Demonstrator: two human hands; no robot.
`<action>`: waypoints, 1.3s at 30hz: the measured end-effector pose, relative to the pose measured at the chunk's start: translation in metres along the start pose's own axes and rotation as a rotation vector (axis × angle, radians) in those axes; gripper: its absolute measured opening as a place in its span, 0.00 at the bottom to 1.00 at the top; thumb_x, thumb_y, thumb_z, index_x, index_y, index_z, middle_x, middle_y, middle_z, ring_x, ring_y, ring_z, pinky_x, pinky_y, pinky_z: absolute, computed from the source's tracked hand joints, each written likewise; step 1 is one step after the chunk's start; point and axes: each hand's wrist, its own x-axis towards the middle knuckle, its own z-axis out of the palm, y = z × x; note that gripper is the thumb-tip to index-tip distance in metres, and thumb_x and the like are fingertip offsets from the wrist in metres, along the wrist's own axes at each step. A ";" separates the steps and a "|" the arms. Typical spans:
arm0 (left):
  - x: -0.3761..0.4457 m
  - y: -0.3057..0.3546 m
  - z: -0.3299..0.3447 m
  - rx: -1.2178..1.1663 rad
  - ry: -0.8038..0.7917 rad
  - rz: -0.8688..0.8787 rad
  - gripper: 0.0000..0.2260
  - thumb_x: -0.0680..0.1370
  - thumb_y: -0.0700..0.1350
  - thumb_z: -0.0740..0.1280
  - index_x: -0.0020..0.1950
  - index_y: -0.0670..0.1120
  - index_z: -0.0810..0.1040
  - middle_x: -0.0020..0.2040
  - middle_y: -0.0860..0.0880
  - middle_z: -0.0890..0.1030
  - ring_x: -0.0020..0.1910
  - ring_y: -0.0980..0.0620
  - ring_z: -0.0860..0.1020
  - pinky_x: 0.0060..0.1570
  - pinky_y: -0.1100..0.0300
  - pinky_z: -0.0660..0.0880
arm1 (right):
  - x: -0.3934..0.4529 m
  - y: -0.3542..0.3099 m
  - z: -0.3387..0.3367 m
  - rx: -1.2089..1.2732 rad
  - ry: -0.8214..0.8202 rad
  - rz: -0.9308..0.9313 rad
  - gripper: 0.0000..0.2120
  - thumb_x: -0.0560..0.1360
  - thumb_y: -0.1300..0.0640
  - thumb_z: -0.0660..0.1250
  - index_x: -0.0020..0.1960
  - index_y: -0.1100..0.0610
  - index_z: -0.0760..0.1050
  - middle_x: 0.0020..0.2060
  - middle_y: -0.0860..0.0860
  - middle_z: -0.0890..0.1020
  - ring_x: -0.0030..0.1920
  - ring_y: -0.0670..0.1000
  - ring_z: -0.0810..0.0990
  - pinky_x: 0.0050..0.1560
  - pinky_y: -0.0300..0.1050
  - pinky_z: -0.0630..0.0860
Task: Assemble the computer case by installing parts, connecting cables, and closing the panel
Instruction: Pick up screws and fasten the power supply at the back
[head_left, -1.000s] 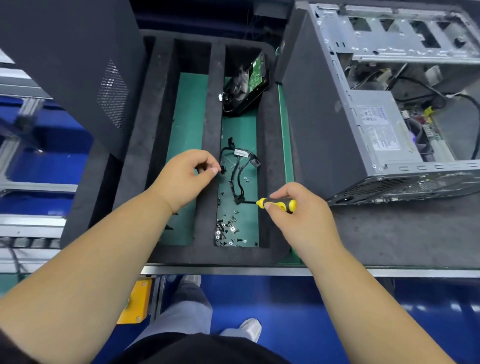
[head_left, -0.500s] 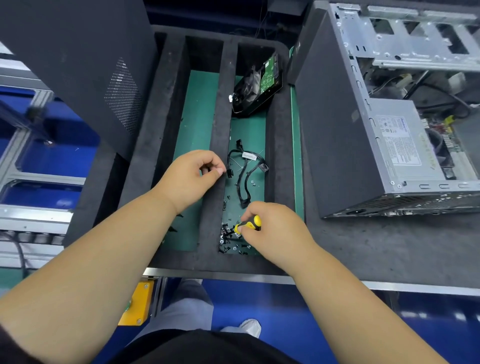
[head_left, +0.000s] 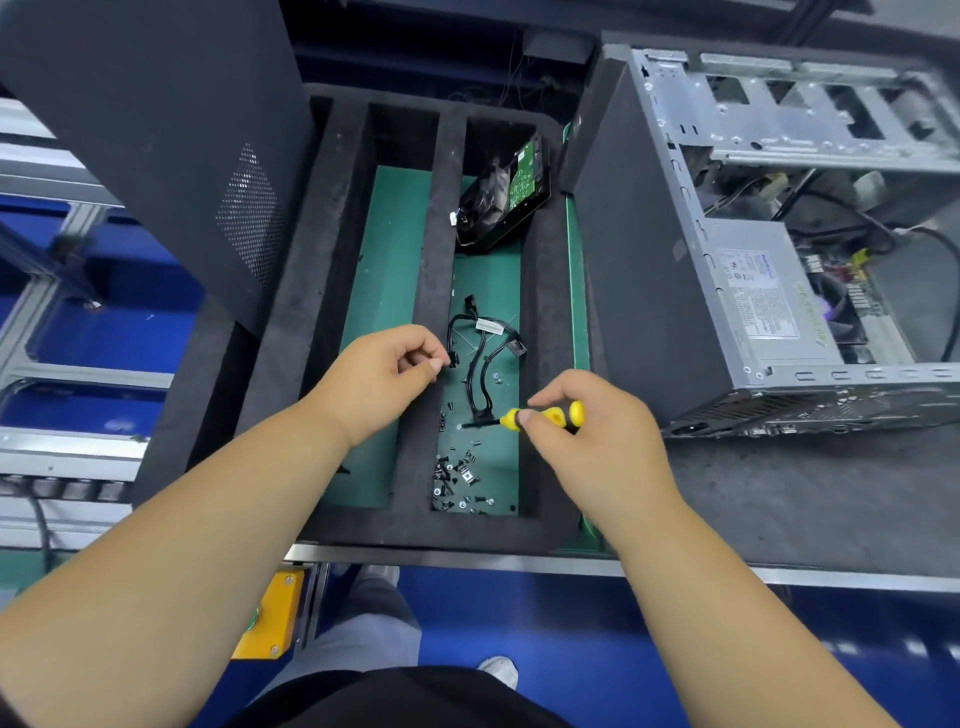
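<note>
My right hand (head_left: 597, 441) grips a yellow and black screwdriver (head_left: 545, 417), its shaft pointing left over the tray's right compartment. A small screw seems to sit at the tip. My left hand (head_left: 384, 384) hovers over the foam divider with thumb and fingers curled together; whether it pinches anything is not visible. Loose screws (head_left: 457, 478) lie at the near end of that compartment, a black cable bundle (head_left: 483, 358) in its middle and a hard drive (head_left: 511, 195) at its far end. The open computer case (head_left: 727, 249) stands at the right.
The black foam tray (head_left: 431, 249) with green floor sits between the case and a black side panel (head_left: 156, 130) leaning at the left. The case shows a grey power supply (head_left: 763, 296) and drive bays. Grey mat lies before the case. The bench edge runs near my body.
My right hand dipped the screwdriver tip into the screw pile, then lifted it up and right with the shaft now horizontal. My left hand stayed in place.
</note>
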 end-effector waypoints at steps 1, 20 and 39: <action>-0.001 0.003 0.001 -0.021 -0.028 -0.029 0.07 0.79 0.43 0.66 0.46 0.55 0.80 0.39 0.55 0.82 0.34 0.60 0.75 0.39 0.71 0.72 | -0.002 0.000 -0.005 0.055 0.042 -0.003 0.03 0.72 0.46 0.71 0.44 0.43 0.77 0.34 0.40 0.78 0.32 0.44 0.74 0.32 0.41 0.71; -0.003 0.044 0.039 -1.019 -0.224 -0.529 0.05 0.78 0.37 0.68 0.44 0.44 0.80 0.36 0.47 0.82 0.34 0.56 0.80 0.33 0.66 0.77 | -0.034 -0.003 -0.040 0.287 0.226 -0.042 0.02 0.71 0.48 0.71 0.44 0.44 0.80 0.28 0.40 0.75 0.28 0.41 0.68 0.29 0.27 0.65; -0.013 0.062 0.051 -1.052 -0.349 -0.374 0.05 0.71 0.41 0.70 0.46 0.43 0.80 0.38 0.50 0.80 0.33 0.59 0.77 0.34 0.69 0.76 | -0.061 -0.001 -0.063 0.332 0.358 -0.070 0.01 0.71 0.50 0.71 0.43 0.46 0.80 0.31 0.42 0.77 0.30 0.42 0.70 0.31 0.30 0.66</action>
